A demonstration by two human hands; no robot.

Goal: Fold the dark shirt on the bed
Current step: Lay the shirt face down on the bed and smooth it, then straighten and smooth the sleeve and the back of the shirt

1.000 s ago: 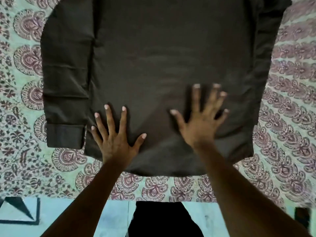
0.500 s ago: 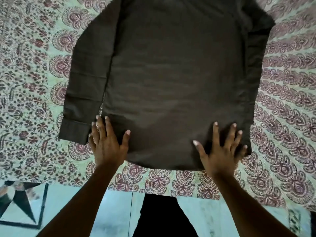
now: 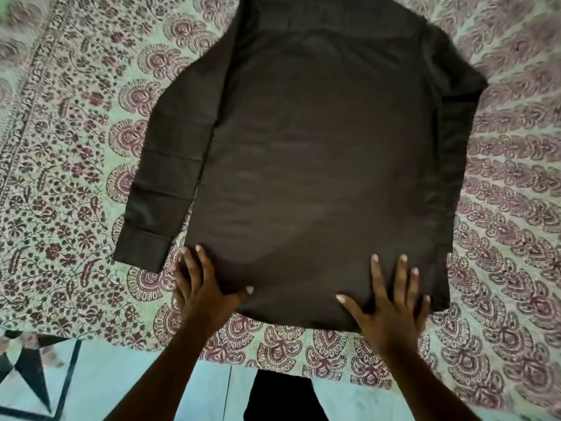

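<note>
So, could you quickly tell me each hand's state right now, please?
Left hand: open, touching the shirt at its hem corner.
Right hand: open, flat on the shirt.

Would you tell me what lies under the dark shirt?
The patterned bedsheet shows around the shirt and runs beneath it; the left hand and right hand rest on its near hem. Anything else underneath is covered.

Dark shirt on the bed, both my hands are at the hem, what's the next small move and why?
Probably fold the sleeve beside your left hand across the shirt: its body looks flat, your right hand lies open on the hem, and that sleeve sticks out.
</note>
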